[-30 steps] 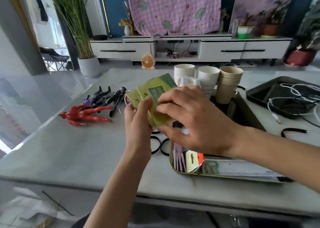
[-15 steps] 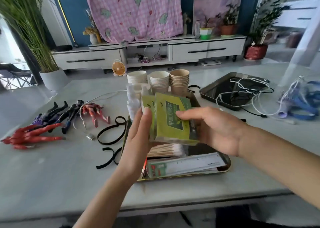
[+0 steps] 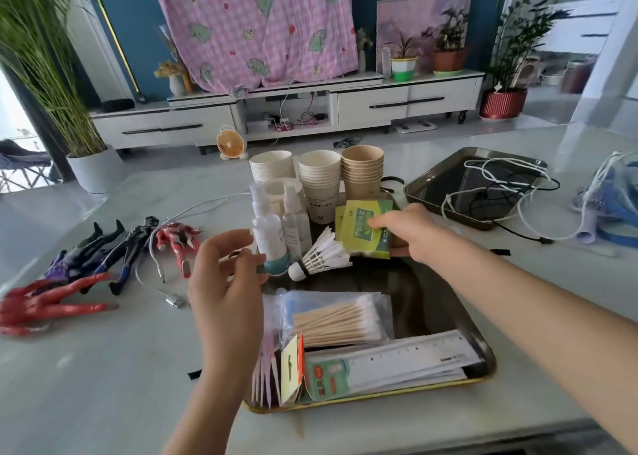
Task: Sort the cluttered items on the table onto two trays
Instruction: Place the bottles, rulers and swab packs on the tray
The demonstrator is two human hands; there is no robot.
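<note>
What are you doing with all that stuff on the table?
A person is sorting things onto trays. The right hand holds green packets low over the near tray, just in front of the paper cups. The left hand is open and holds nothing. That tray already has cotton swabs, a ruler and a shuttlecock. The far tray holds cables. Toy figures lie on the table.

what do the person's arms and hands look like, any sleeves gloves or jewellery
Both are bare. The left hand and right hand wear no gloves, and no sleeve shows on the left forearm or the right forearm up to the frame edge. No watch, bracelet or ring is visible, though the left hand is blurred.
</note>
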